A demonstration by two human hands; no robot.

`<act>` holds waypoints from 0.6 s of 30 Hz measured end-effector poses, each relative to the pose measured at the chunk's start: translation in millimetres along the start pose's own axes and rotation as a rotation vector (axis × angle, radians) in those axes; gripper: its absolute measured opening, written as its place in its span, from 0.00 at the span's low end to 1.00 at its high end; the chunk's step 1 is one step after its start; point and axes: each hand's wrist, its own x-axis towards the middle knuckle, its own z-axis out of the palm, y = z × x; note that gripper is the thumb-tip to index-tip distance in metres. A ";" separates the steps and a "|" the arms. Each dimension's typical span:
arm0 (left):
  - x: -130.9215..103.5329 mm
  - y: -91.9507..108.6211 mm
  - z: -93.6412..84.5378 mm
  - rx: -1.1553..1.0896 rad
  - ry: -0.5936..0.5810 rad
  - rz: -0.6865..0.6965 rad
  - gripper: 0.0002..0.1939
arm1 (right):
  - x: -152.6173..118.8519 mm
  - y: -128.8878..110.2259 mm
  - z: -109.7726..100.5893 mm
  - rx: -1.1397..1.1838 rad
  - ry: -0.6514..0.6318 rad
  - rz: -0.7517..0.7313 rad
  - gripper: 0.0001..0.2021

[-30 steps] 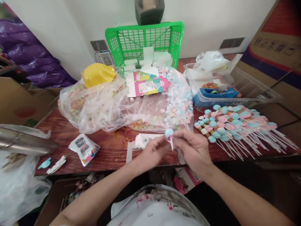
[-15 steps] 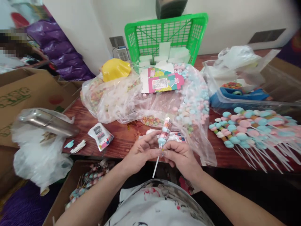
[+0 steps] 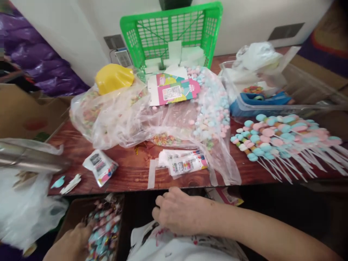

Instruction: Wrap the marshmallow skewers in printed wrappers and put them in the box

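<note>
My left hand (image 3: 77,237), blurred, reaches into a cardboard box (image 3: 71,214) below the table's left front. Wrapped marshmallow skewers (image 3: 104,232) in pink and blue lie in that box beside the hand; its fingertips are hidden. My right hand (image 3: 174,212) hangs just in front of the table edge, above my lap, with its fingers curled in and nothing showing in them. Behind it on the table lies a stack of printed clear wrappers (image 3: 187,163). Many unwrapped marshmallow skewers (image 3: 274,136) on white sticks are piled at the right.
Plastic bags of gummies (image 3: 116,112) and loose marshmallows (image 3: 213,105) cover the middle, with a printed carton (image 3: 174,90) on top. Behind stands a green crate (image 3: 171,12). A clear bin (image 3: 255,110) is at right; a steel flask (image 3: 29,157) and a wrapped packet (image 3: 100,166) are at left.
The wrapped skewer that both hands held over the table edge is no longer there. My left hand has moved down left into the box; my right has drawn back and lower. The view has shifted.
</note>
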 end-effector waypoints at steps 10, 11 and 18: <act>116.0 270.2 -70.0 0.129 0.303 0.726 0.20 | -108.7 27.6 -29.3 -0.065 0.621 0.676 0.10; 121.7 277.3 -69.5 0.174 0.289 0.719 0.20 | -132.1 31.9 -31.5 -0.125 0.700 0.769 0.11; 138.3 260.1 -38.4 0.241 0.530 0.734 0.24 | -268.5 78.2 -68.6 -0.725 0.860 1.242 0.08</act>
